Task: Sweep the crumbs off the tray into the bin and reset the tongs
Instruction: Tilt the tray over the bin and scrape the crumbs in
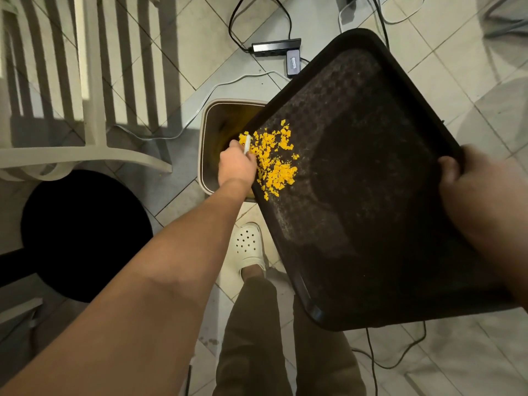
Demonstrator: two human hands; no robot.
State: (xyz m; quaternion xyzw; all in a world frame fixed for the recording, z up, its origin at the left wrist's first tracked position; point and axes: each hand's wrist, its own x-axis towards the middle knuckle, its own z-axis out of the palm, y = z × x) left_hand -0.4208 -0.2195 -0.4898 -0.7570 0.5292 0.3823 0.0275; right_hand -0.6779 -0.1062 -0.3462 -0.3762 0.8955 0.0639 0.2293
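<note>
Two hands [237, 164], one tray [371, 210]

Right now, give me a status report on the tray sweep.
Left hand grips white scraper; right hand holds tray tilted over bin. Yellow crumbs near tray's lower edge. Nothing blocking.

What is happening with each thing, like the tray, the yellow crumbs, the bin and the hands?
tray: tilted over the bin
crumbs: heaped by the tray's lower edge
bin: open, partly under the tray
left hand: grips a white tool
right hand: grips the tray's rim
</note>
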